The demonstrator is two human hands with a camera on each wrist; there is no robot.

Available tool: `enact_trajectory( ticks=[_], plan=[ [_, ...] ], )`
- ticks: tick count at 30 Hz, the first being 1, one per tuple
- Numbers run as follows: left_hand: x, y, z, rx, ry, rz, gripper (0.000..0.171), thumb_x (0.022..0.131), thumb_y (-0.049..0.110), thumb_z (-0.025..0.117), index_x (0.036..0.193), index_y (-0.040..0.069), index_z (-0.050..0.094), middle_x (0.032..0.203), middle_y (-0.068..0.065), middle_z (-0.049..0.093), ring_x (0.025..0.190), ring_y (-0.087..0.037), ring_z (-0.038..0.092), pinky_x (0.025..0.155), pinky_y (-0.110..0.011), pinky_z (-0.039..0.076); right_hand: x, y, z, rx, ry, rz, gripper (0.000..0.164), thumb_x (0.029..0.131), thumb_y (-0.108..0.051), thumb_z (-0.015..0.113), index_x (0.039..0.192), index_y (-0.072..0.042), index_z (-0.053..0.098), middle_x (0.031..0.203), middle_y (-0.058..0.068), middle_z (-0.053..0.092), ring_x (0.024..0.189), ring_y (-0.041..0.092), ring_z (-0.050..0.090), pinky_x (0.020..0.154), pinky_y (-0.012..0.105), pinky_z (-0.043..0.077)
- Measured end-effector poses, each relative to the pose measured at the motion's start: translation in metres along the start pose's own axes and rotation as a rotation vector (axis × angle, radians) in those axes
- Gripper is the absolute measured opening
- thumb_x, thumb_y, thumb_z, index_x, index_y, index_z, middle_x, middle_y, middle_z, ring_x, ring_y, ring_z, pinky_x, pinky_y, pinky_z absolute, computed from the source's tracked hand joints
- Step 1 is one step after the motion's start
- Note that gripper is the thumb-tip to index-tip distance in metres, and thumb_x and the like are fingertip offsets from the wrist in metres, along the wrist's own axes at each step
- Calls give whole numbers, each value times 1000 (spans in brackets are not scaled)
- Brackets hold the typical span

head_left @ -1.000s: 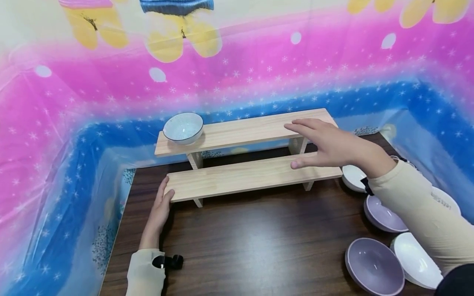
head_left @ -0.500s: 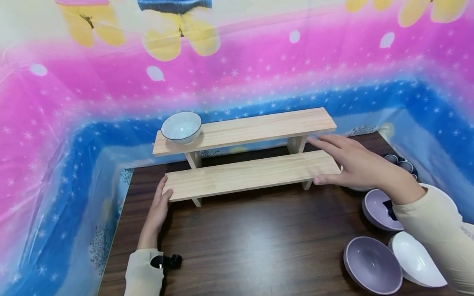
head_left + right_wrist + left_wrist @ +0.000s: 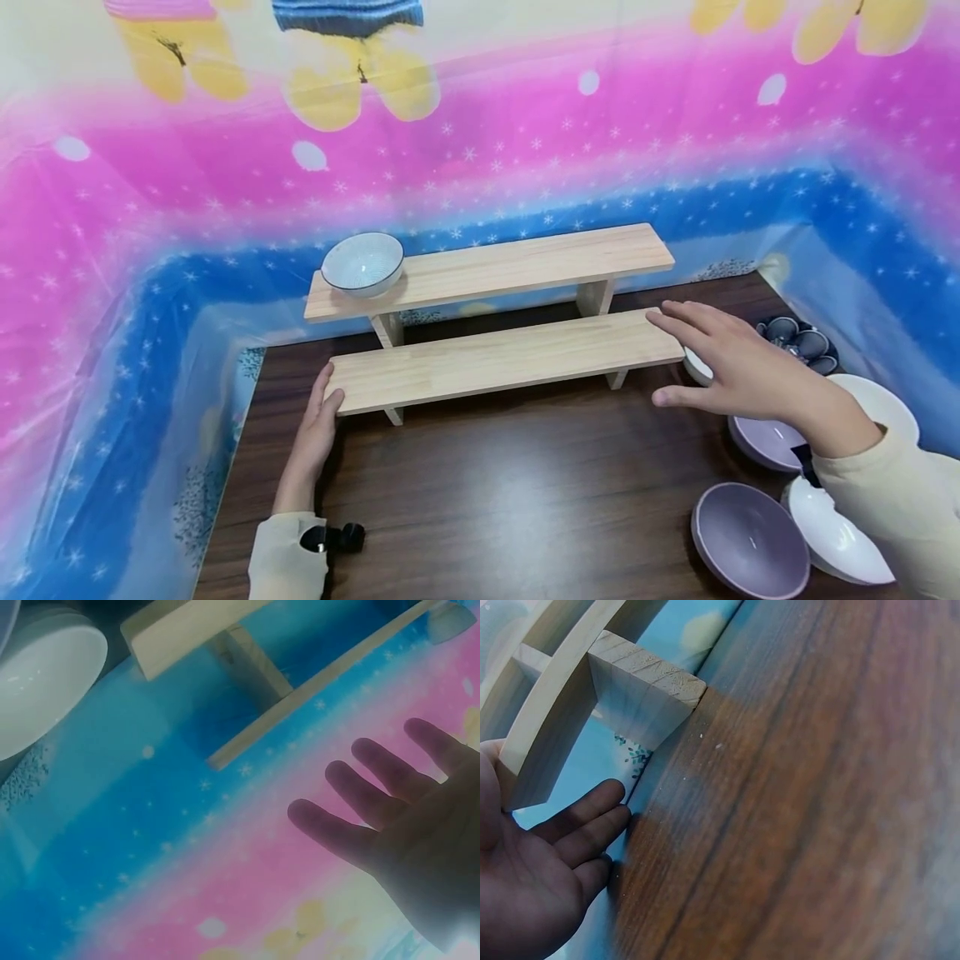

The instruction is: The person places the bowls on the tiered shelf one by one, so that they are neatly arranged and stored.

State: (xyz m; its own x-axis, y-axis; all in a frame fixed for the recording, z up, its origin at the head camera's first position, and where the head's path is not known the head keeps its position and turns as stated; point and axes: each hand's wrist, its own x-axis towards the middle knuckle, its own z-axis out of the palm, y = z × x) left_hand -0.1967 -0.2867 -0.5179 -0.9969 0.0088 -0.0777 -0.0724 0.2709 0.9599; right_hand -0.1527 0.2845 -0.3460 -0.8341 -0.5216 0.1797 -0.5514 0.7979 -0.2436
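A two-tier wooden shelf (image 3: pixel 495 362) stands on the dark table. One white patterned bowl with a dark rim (image 3: pixel 363 265) sits at the left end of its upper tier. My left hand (image 3: pixel 311 429) rests against the left end of the lower board, thumb at the front corner; in the left wrist view three of its fingers (image 3: pixel 585 832) stretch out below the board. Off the right end of the lower board hovers my right hand (image 3: pixel 735 367), fingers spread and holding nothing. The right wrist view has its fingers (image 3: pixel 337 832) apart from the shelf.
At the right of the table are a purple bowl (image 3: pixel 750 537), a white bowl (image 3: pixel 843 533), another purple bowl (image 3: pixel 765 437) and a larger white one (image 3: pixel 873 404). Several small dark cups (image 3: pixel 798 342) stand behind them. A printed cloth (image 3: pixel 480 158) surrounds the table.
My right hand has moved right and toward me, from over the shelf to beyond its right end. My left hand stays at the left end; the bowl on top has not shifted.
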Motion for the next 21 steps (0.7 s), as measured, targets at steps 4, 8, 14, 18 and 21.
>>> enact_trajectory(
  ticks=[4, 8, 14, 18, 21],
  plan=[
    [0, 2, 3, -6, -3, 6, 66, 116, 35, 35, 172, 27, 1, 177, -5, -6, 161, -34, -6, 125, -63, 4, -11, 3, 3, -4, 24, -24, 102, 83, -52, 87, 165, -17, 39, 162, 24, 41, 145, 50, 40, 108, 72, 32],
    [1, 0, 5, -17, -5, 0, 67, 116, 34, 36, 172, 26, 1, 177, -6, -6, 161, -34, -5, 125, -63, 4, -21, 7, 8, -14, 47, -41, 102, 82, -53, 88, 164, -17, 40, 159, 26, 42, 141, 52, 42, 105, 73, 35],
    [1, -2, 2, -17, -9, 1, 67, 116, 32, 36, 172, 25, 1, 177, -8, -7, 161, -35, -6, 124, -63, 4, -34, 10, 19, -9, 76, -30, 101, 80, -51, 90, 163, -19, 42, 157, 26, 44, 139, 52, 44, 103, 72, 37],
    [1, -2, -2, -20, -2, -13, 66, 116, 32, 35, 172, 27, 0, 177, -8, -8, 161, -35, -5, 124, -63, 5, -43, 10, 28, -11, 79, -23, 102, 80, -52, 90, 164, -20, 41, 156, 26, 46, 139, 49, 46, 103, 70, 39],
    [1, -2, -1, -27, -6, -24, 66, 116, 32, 35, 172, 28, 0, 177, -7, -8, 161, -34, -5, 125, -62, 5, -51, 11, 32, -26, 91, -26, 102, 79, -53, 90, 163, -19, 43, 153, 26, 49, 136, 48, 49, 101, 69, 39]
  ],
)
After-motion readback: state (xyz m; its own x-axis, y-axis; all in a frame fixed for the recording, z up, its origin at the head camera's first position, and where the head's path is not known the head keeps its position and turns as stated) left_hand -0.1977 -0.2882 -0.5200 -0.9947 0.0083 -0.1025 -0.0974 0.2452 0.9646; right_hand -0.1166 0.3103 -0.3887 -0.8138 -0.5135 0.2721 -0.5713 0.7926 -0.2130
